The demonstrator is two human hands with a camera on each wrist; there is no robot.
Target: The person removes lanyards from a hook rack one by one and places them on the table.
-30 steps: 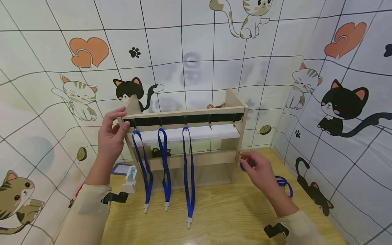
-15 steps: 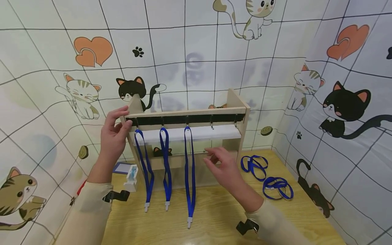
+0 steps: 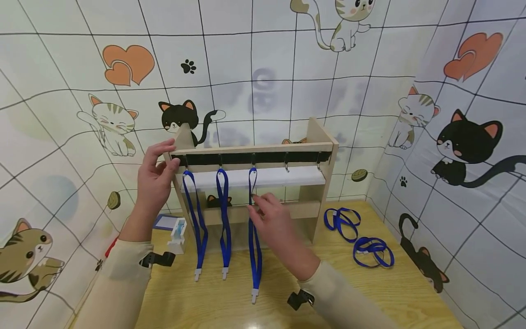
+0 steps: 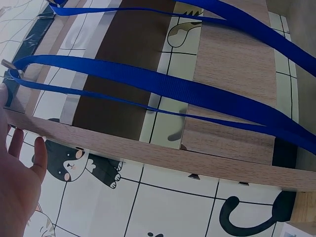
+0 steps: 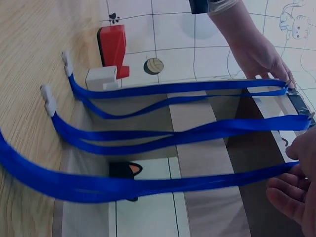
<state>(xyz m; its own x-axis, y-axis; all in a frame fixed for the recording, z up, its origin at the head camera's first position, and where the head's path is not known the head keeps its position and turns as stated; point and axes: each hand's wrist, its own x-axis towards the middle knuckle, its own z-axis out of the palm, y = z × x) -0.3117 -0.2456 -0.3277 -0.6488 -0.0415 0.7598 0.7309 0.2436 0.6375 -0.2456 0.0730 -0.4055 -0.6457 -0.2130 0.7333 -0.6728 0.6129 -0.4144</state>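
Observation:
A small wooden rack point(image 3: 304, 211) stands on the table, with a dark strip of metal hooks along its top front. Three blue lanyards hang from the left, second and middle hooks, their white clips hanging low in front. My left hand point(image 3: 154, 185) holds the rack's upper left corner, thumb at the front and fingers over the side. Between thumb and fingers, my right hand point(image 3: 273, 224) pinches the middle lanyard point(image 3: 255, 262) a little below its hook; the right wrist view shows its strap point(image 5: 217, 181) running into the fingers. The left lanyard point(image 3: 200, 246) and second lanyard point(image 3: 224, 228) hang untouched.
Two coiled blue lanyards point(image 3: 373, 252) lie on the table point(image 3: 328, 283) right of the rack. At its left are a small white holder point(image 3: 177, 235) and a blue-edged card point(image 3: 166, 222). A red object point(image 5: 112, 47) stands behind them. Cat-printed walls point(image 3: 271, 55) close in the back and sides.
My right hand has moved left from beside the rack's right side to the middle lanyard and now pinches it. The left hand has stayed on the rack's corner.

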